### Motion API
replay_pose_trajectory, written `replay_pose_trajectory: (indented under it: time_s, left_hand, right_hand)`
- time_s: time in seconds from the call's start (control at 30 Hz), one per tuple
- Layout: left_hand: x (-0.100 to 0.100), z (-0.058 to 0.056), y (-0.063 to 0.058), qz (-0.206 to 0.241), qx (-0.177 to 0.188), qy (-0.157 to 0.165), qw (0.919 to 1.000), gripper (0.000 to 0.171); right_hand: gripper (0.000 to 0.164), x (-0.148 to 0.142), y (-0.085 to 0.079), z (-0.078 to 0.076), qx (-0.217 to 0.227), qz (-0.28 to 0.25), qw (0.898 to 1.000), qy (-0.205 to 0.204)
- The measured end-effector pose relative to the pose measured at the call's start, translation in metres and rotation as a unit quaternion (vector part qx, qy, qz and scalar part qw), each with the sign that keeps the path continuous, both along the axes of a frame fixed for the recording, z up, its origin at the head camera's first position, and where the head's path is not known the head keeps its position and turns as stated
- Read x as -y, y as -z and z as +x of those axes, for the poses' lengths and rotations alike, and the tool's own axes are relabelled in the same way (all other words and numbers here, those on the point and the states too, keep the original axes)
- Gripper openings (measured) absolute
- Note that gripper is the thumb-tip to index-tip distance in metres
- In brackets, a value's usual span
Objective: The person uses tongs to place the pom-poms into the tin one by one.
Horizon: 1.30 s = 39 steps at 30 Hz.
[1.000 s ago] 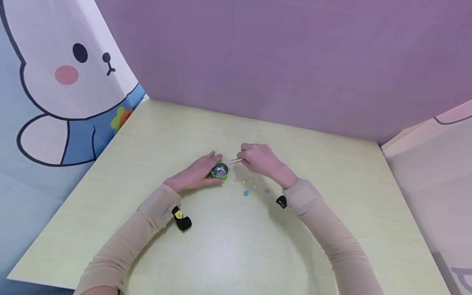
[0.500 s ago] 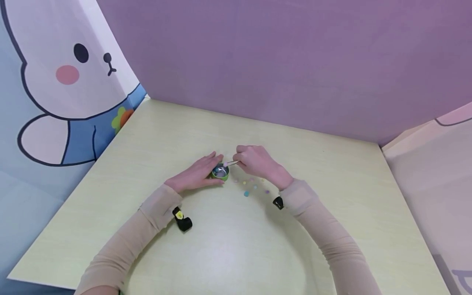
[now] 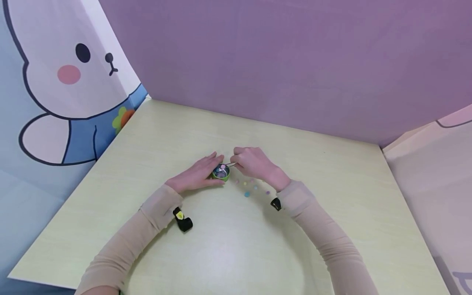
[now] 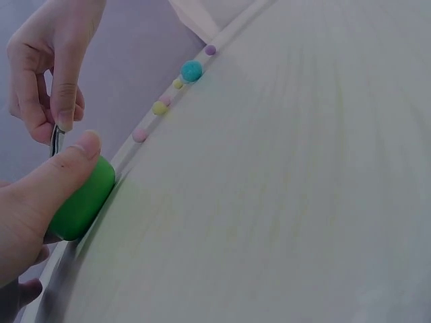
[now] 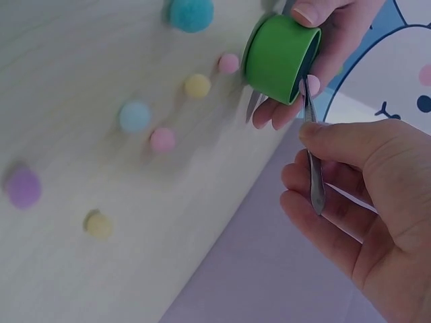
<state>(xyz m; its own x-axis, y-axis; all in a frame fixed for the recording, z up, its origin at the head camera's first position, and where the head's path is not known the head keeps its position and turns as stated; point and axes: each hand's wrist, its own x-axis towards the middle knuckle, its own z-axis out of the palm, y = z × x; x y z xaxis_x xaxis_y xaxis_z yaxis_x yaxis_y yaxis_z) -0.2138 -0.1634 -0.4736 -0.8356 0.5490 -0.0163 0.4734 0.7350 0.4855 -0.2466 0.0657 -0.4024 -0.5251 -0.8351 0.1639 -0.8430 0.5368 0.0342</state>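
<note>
A small green tin (image 5: 273,64) with a shiny inside stands on the table. My left hand (image 3: 199,174) holds it from the left, thumb at the near side and fingers at the far side. Steel tweezers (image 5: 315,178) are pinched between thumb and fingers of my right hand (image 3: 253,162), just right of the tin. A pink pom-pom (image 5: 312,85) sits at the tweezer tips, right at the tin's opening. Something bluish shows inside the tin in the head view, too small to make out.
Loose pom-poms lie on the table (image 3: 221,246) between the hands: a teal one (image 5: 192,13), a light blue one (image 5: 135,116), a purple one (image 5: 24,188), and several pink and yellow ones. A purple backdrop (image 3: 280,61) rises behind the table, a rabbit-printed one (image 3: 48,98) at left.
My right hand has moved left, carrying the pink pom-pom in the tweezers from beside the tin to over its opening. The left hand stays on the tin.
</note>
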Motion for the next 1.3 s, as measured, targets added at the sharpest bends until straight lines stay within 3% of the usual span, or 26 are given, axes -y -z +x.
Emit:
replay_pose_trajectory:
  time_s: [1.3]
  left_hand:
    - [0.001,0.002,-0.004,0.010,0.013,0.004,0.9999,0.093]
  right_hand:
    - [0.015,0.016,0.000,0.007,0.025,0.033,0.999,-0.001]
